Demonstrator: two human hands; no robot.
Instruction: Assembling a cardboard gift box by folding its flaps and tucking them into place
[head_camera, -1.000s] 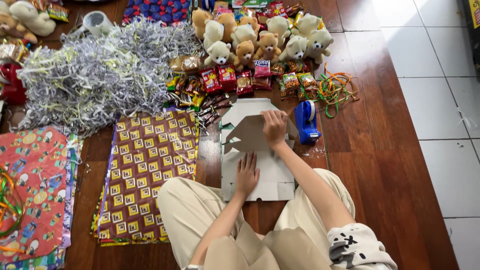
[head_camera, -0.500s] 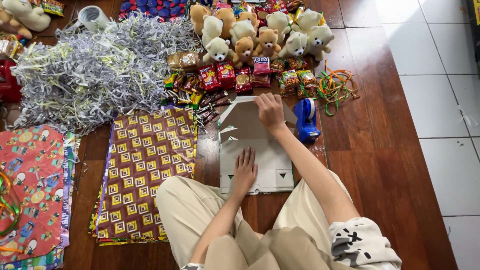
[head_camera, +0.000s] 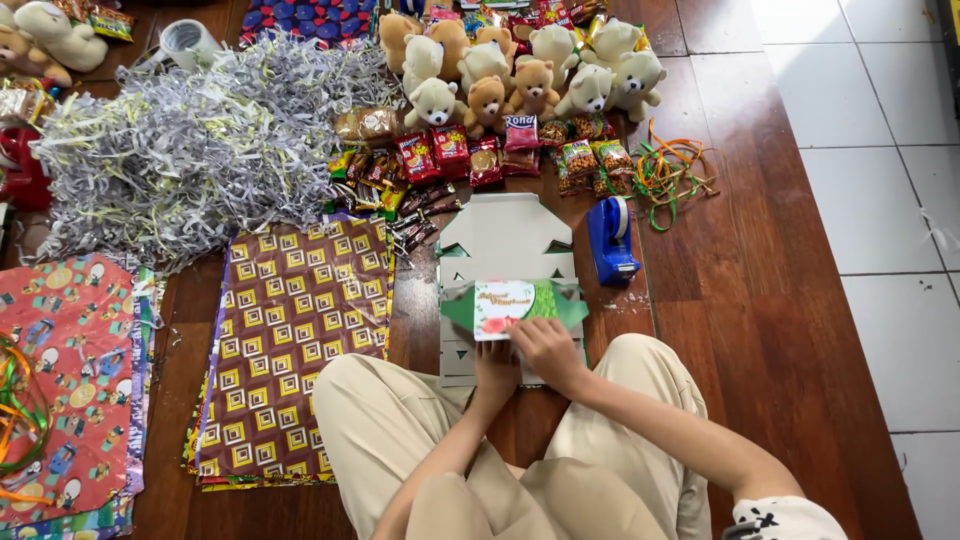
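Observation:
A flat, unfolded white cardboard box (head_camera: 505, 240) lies on the wooden floor in front of my knees. Its near panel (head_camera: 512, 306), green with a colourful printed picture, is folded up towards me. My left hand (head_camera: 496, 365) and my right hand (head_camera: 545, 350) both grip the lower edge of that raised panel, close together. My legs in beige trousers sit on either side of the box's near end.
A blue tape dispenser (head_camera: 611, 240) stands right of the box. Snack packets (head_camera: 480, 155), small teddy bears (head_camera: 520, 65) and coloured ribbons (head_camera: 668, 172) lie beyond. A heap of shredded paper (head_camera: 190, 140) and patterned wrapping sheets (head_camera: 290, 340) fill the left. White tiles (head_camera: 860, 150) are at right.
Both hands pulled back from the flat box's far and near parts to its near edge. The near panel, flat before, is now lifted and shows its green printed side.

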